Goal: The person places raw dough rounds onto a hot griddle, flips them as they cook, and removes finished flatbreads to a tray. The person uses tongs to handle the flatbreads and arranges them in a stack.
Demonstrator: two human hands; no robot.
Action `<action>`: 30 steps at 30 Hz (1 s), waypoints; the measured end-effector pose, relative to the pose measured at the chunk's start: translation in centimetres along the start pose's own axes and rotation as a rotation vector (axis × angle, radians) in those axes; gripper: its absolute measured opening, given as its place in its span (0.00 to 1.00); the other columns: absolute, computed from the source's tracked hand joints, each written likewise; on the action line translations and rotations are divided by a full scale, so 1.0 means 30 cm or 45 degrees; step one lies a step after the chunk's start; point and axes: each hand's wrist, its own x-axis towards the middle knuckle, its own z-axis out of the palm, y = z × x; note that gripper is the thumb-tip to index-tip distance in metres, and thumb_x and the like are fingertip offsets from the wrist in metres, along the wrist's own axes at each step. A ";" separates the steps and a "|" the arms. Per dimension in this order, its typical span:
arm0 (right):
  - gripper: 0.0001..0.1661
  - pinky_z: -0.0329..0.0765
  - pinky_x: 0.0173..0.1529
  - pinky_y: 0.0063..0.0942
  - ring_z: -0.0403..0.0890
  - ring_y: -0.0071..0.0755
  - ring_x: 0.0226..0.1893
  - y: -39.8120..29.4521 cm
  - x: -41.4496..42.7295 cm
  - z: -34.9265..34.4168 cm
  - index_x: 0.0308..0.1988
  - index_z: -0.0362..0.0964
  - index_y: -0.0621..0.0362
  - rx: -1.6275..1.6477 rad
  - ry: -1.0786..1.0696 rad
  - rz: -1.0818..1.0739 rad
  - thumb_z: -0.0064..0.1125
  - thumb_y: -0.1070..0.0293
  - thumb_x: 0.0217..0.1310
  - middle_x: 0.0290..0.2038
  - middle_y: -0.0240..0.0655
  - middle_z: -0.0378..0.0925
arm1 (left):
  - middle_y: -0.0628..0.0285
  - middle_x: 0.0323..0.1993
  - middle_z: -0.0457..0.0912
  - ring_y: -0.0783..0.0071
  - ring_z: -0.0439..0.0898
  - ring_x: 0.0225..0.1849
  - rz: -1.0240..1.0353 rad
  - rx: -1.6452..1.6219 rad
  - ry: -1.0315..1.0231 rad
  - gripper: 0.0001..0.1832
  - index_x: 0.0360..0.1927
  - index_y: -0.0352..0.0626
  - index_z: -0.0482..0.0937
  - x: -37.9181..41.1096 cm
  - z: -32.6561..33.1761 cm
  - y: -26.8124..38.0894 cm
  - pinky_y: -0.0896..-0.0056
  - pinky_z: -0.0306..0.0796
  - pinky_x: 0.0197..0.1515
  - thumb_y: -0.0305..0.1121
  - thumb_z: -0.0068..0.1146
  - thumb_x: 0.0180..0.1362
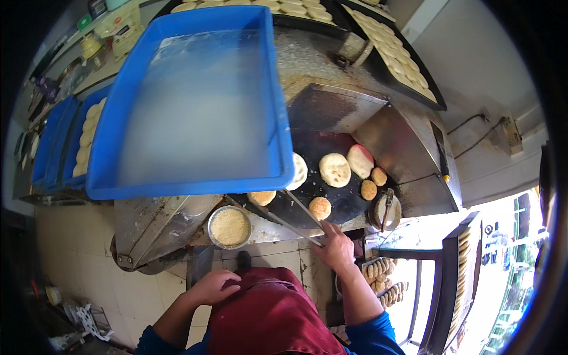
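My right hand (336,246) holds long metal tongs (290,222), whose arms reach over a dark griddle (288,213). The far tips of the tongs are by a browned flatbread (262,197), partly under a blue plastic tray's edge; whether they grip it I cannot tell. Another small browned flatbread (319,208) lies just right of the tongs. Larger pale flatbreads (335,170) and smaller browned ones (368,190) rest farther right. My left hand (216,287) is empty with fingers apart, at the side of a red apron (266,315). A metal bowl of pale crumbs (230,226) stands at the griddle's near left.
The large blue plastic tray (186,188), white-dusted inside, covers part of the griddle. Metal guards (399,155) rise behind and right. A container with a brush (387,213) stands at the near right corner. Black trays of dough pieces (390,49) sit at the back; racked flatbreads (381,284) are lower right.
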 end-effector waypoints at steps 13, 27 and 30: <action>0.39 0.82 0.45 0.43 0.84 0.48 0.43 0.224 -0.210 0.066 0.60 0.71 0.49 0.226 0.170 0.098 0.71 0.51 0.49 0.49 0.39 0.79 | 0.55 0.50 0.84 0.61 0.84 0.51 -0.119 -0.011 -0.105 0.16 0.50 0.39 0.82 0.101 0.091 0.160 0.63 0.77 0.54 0.34 0.65 0.60; 0.32 0.80 0.47 0.40 0.85 0.43 0.41 1.222 -1.204 0.324 0.55 0.77 0.51 0.505 0.142 1.250 0.70 0.52 0.50 0.40 0.42 0.84 | 0.55 0.49 0.85 0.63 0.84 0.50 -0.179 0.176 -0.351 0.15 0.48 0.39 0.83 0.359 0.609 0.511 0.65 0.79 0.52 0.32 0.66 0.59; 0.24 0.76 0.29 0.30 0.79 0.30 0.27 1.428 -1.137 0.443 0.51 0.77 0.57 1.312 0.128 1.410 0.65 0.56 0.58 0.30 0.34 0.80 | 0.55 0.48 0.85 0.62 0.84 0.50 -0.172 0.202 -0.349 0.15 0.49 0.39 0.83 0.351 0.686 0.572 0.64 0.79 0.52 0.33 0.65 0.60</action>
